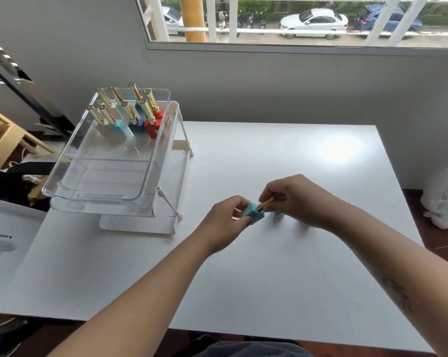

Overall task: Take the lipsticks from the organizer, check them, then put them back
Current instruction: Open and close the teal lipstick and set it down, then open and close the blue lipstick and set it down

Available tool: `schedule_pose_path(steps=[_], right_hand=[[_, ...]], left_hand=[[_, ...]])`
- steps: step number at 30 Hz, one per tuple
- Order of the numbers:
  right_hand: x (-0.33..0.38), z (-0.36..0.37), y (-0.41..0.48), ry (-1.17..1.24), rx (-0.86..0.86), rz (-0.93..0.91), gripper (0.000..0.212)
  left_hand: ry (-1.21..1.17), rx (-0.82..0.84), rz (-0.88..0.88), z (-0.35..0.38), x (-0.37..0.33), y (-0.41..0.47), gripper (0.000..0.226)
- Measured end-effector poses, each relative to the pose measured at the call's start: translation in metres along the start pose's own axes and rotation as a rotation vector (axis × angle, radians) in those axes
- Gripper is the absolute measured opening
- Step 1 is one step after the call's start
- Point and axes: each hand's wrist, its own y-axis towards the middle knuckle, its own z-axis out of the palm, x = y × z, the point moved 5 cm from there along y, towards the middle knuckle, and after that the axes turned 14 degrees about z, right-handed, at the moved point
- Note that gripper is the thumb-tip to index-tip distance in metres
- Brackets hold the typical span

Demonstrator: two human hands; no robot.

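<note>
A clear plastic organizer (63, 185) stands on a white rack at the table's left. At its far end several lipsticks (130, 117) stand upright, gold tubes on teal, blue, pink and red square bases. Over the middle of the table my left hand (226, 222) grips the teal base (253, 211) of one lipstick. My right hand (295, 199) pinches that lipstick's gold tube (265, 203), which points up and to the right. A small blue piece (278, 215) sits on the table under my right hand, mostly hidden.
The white table (269, 279) ends against a grey wall under a window. A white rack leg (170, 204) juts toward my left hand. White paper lies off the table's left edge, a white bag at the right.
</note>
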Motion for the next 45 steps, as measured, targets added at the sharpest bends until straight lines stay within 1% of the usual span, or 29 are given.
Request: schedule_pose_path(steps=[2,5,8,10,13,15,16,19,21,24,28,33,35,38,40,42,45], right_hand=[[0.002,0.009,0.002,-0.084,-0.013,-0.028,0.007],[0.001,0.022,0.007,-0.161,-0.029,-0.037,0.009],[-0.001,0.037,0.012,-0.191,-0.028,-0.019,0.010],[-0.001,0.049,0.014,-0.208,-0.023,-0.002,0.013],[0.001,0.065,0.020,-0.234,-0.008,0.028,0.016],[0.004,0.074,0.024,-0.245,0.007,0.048,0.017],[0.006,0.078,0.027,-0.263,0.013,0.055,0.018],[0.009,0.088,0.034,-0.359,0.018,0.085,0.021],[0.013,0.094,0.038,-0.400,0.025,0.103,0.024],[0.018,0.103,0.042,-0.449,0.043,0.084,0.028],[0.021,0.112,0.046,-0.481,0.031,0.051,0.024],[0.023,0.120,0.046,-0.485,0.010,0.024,0.022],[0.022,0.119,0.045,-0.468,0.014,0.028,0.025],[0.020,0.109,0.037,-0.360,0.004,0.042,0.036],[0.015,0.096,0.028,-0.287,-0.054,0.046,0.039],[0.009,0.080,0.017,-0.219,-0.125,0.044,0.037],[-0.003,0.050,0.002,-0.076,-0.250,0.047,0.027]], left_hand=[[-0.002,-0.050,-0.036,0.003,0.010,-0.009,0.019],[0.051,-0.070,-0.087,0.014,0.031,-0.030,0.034],[0.135,-0.052,-0.142,0.027,0.057,-0.058,0.036],[0.249,-0.010,-0.152,0.032,0.075,-0.073,0.032],[0.519,0.044,-0.080,0.031,0.093,-0.092,0.035],[0.681,0.052,-0.039,0.027,0.103,-0.101,0.044],[0.739,0.052,-0.046,0.025,0.108,-0.106,0.050],[0.841,0.110,-0.107,0.019,0.126,-0.117,0.066],[0.889,0.154,-0.110,0.018,0.135,-0.121,0.071],[0.905,0.158,-0.101,0.019,0.137,-0.122,0.074],[0.908,0.161,-0.103,0.020,0.137,-0.122,0.073],[0.913,0.181,-0.110,0.020,0.140,-0.122,0.072],[0.913,0.186,-0.110,0.020,0.140,-0.121,0.073],[0.906,0.195,-0.119,0.019,0.139,-0.122,0.074],[0.903,0.194,-0.129,0.020,0.136,-0.122,0.075],[0.911,0.222,-0.120,0.022,0.127,-0.121,0.074],[0.961,0.285,0.029,0.036,0.113,-0.115,0.066]])
